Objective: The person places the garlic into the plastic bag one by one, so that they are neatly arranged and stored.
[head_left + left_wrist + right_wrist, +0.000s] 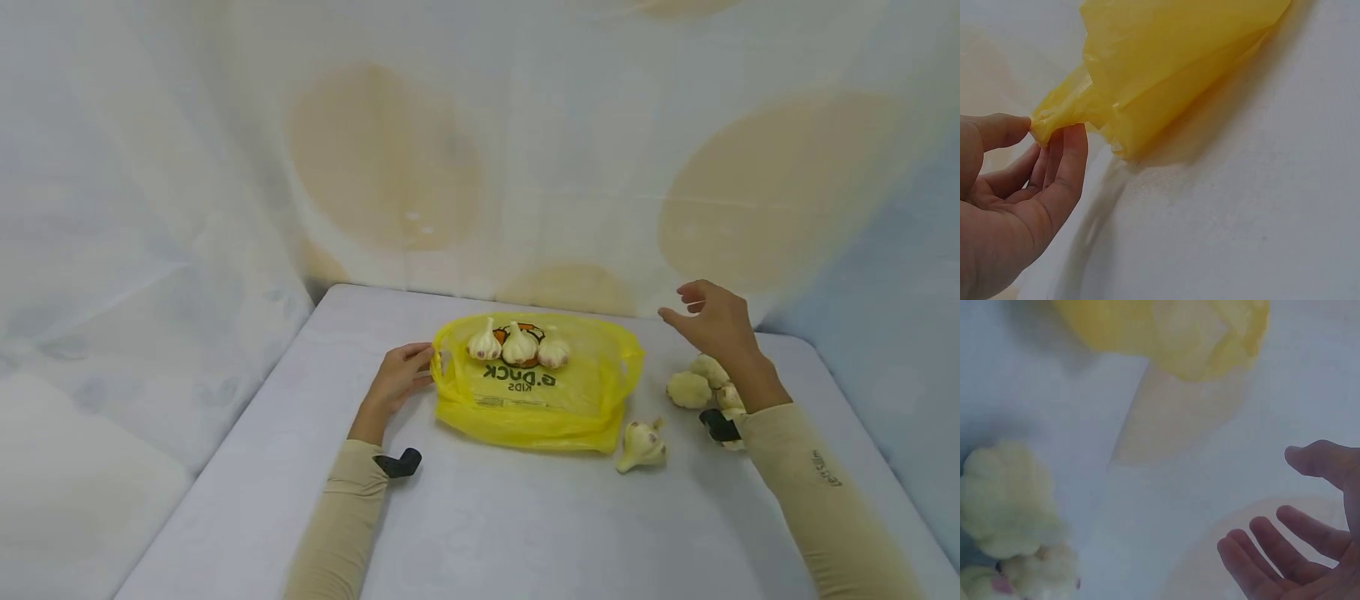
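1. Sleeves (pixel 337 517) nearest the camera: two, beige, with two black wrist mounts (pixel 399 463), one per arm
2. Left hand (pixel 396 381): thumb and fingers pinch the left end of the yellow bag (pixel 536 427), grip plain in the left wrist view
3. Right hand (pixel 716 323): holds nothing, thumb well apart, fingers (pixel 1288 550) loosely extended with gaps between them, raised over the far right of the desk (pixel 525 533)
4. Bag lies on the desk between the hands, long axis running left to right; left hand touches it, right hand is apart from it, near its right end
5. Key relation: garlic pile (pixel 688 390) sits on the person's side of the right fingers, partly behind the wrist; right hand is nearer by far
6. Loose bulb (pixel 642 446) just beside the bag's near right corner, neck pointing toward the person and slightly left
7. Count: one bag, three bulbs in a row (pixel 519 346) on or in it (can't tell which), one loose, at least four in the pile, rest hidden by the arm
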A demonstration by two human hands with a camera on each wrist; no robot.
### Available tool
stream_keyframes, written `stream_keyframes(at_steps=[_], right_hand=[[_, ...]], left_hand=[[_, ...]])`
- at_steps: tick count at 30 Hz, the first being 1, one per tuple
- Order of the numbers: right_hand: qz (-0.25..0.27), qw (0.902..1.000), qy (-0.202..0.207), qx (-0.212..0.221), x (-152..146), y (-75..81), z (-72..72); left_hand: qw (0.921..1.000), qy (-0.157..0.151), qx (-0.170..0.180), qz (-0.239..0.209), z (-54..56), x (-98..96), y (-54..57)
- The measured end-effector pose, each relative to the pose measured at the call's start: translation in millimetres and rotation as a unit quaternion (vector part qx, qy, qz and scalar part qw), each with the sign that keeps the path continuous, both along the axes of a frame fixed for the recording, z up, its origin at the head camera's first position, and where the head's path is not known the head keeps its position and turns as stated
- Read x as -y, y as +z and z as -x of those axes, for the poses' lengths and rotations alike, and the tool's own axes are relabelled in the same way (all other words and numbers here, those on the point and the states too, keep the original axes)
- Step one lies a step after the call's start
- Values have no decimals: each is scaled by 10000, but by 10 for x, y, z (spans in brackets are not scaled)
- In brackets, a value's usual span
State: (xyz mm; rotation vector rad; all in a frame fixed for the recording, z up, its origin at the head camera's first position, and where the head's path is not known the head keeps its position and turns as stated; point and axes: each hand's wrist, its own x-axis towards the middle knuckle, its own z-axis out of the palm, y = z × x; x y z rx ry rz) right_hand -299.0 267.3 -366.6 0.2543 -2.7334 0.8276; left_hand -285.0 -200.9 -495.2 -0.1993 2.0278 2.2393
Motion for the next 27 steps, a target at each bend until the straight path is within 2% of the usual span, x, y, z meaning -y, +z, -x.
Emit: stream_keyframes(at_steps=[7,10,14,18,21,24,27], right_hand=[[-857,9931,-295,747,-477,-66,221],[-1138,9850,-406,1230,-642,-89,279],[-1390,9683,-497,2018,-800,-150,326],[-1200,9590,-558,2508,-915,-277,340],[-647,9560,-659,2785,-992,-400,331],[-233,9479,-809,3071,-1053,-514,328],[-249,9393,-874,3308,-1091,-583,333]], left_hand=[[10000,-12,53,62,14,42,5],[9999,20,52,85,8,47,-9],[9999,80,-7,115,8,46,-43],[10000,63,-21,73,8,30,-38],[10000,50,-4,53,12,16,-38],[10000,57,29,60,17,5,-46],[10000,57,49,58,13,-3,-56]])
